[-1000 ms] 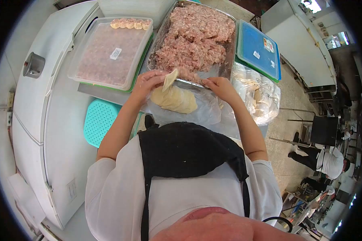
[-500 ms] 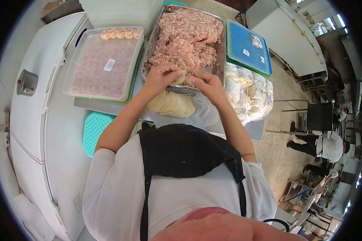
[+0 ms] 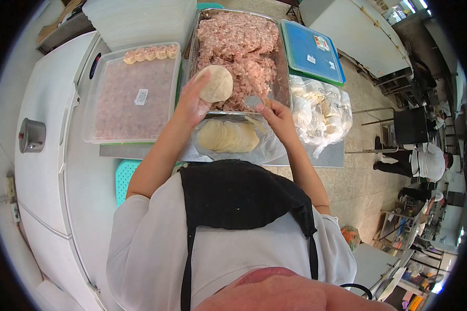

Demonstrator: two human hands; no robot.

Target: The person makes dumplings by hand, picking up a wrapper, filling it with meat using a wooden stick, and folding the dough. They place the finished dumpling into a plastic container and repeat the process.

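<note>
A round, pale dough wrapper (image 3: pixel 216 84) lies flat on the fingers of my left hand (image 3: pixel 194 101), over the near left part of the metal tray (image 3: pixel 286 88). Ground meat (image 3: pixel 238 39) is heaped in that tray. My right hand (image 3: pixel 279 118) is closed round a small tool (image 3: pixel 253 101) with a flat greyish end, at the tray's near edge. Just in front of the tray, a stack of dough wrappers (image 3: pixel 228 136) rests on a clear plastic sheet (image 3: pixel 271 147).
Left of the tray is a lidded container (image 3: pixel 135 96) with a row of filled dumplings at its far end. Blue lids (image 3: pixel 312 52) and a plastic bag of pale pieces (image 3: pixel 321 111) are at the right. Another person (image 3: pixel 428 161) is far right.
My left hand lifted a wrapper from the stack, and it now lies open on the fingers. My right hand moved right, away from my left, and a tool now shows in it.
</note>
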